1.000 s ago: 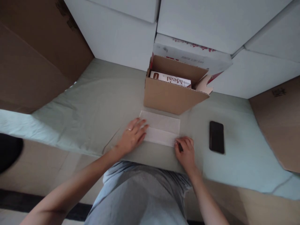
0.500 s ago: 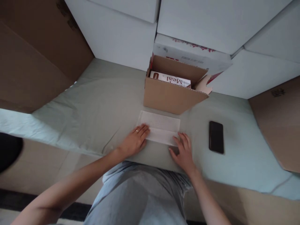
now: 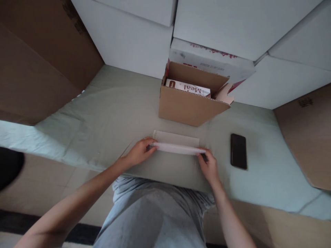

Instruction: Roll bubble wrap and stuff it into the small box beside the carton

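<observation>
A thin white sheet (image 3: 178,138), like tissue or a paper napkin, lies on the pale green cloth (image 3: 113,103) close in front of me. Its near part is lifted as a folded strip. My left hand (image 3: 141,151) pinches the left end of that strip between thumb and fingers. At the right end, my right hand (image 3: 208,164) grips the strip the same way. Just beyond the sheet stands an open brown cardboard box (image 3: 191,107), with a white packet marked "Meal" (image 3: 190,86) upright inside it.
A black phone (image 3: 238,151) lies to the right. Large brown cartons stand at the left (image 3: 46,62) and right (image 3: 307,137). White boxes (image 3: 134,38) form a wall behind. The cloth-covered surface ends near my legs.
Both hands were resting on the flat sheet with fingers spread. Now they pinch its near part at both ends, raised and folded over, and the visible flat part is narrower.
</observation>
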A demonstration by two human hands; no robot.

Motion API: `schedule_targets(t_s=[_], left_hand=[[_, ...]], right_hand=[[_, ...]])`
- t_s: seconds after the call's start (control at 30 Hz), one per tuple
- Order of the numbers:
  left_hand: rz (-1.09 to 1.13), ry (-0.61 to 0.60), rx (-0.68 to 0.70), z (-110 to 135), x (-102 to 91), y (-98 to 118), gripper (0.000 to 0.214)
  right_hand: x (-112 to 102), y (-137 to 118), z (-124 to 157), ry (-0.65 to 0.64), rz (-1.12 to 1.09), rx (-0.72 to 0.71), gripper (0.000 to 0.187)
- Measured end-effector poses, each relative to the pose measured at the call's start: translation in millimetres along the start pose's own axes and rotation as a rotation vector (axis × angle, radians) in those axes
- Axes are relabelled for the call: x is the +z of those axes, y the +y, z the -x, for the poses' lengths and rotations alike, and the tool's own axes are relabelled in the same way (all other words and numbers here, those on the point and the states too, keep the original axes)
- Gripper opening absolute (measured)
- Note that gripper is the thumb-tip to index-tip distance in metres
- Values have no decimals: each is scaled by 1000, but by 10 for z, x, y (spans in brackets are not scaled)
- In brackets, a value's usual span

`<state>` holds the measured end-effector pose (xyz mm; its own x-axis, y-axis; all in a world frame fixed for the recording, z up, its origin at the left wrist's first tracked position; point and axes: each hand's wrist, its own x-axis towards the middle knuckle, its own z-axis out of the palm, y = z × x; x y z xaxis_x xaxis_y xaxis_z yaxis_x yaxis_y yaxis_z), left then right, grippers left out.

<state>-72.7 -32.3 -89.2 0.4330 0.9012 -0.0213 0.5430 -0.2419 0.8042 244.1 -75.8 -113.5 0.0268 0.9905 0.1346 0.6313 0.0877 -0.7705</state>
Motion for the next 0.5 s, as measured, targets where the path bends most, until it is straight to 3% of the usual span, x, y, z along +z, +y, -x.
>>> schedule_targets(t_s=[0.17,0.5], left_hand=[[-193,85,-183,-80,94,84,23],[-349,177,-294,-135,190,108,45]], right_hand=[[108,-86,-24,91,100,21,50],[182,-83,-130,26,423,-189,36]])
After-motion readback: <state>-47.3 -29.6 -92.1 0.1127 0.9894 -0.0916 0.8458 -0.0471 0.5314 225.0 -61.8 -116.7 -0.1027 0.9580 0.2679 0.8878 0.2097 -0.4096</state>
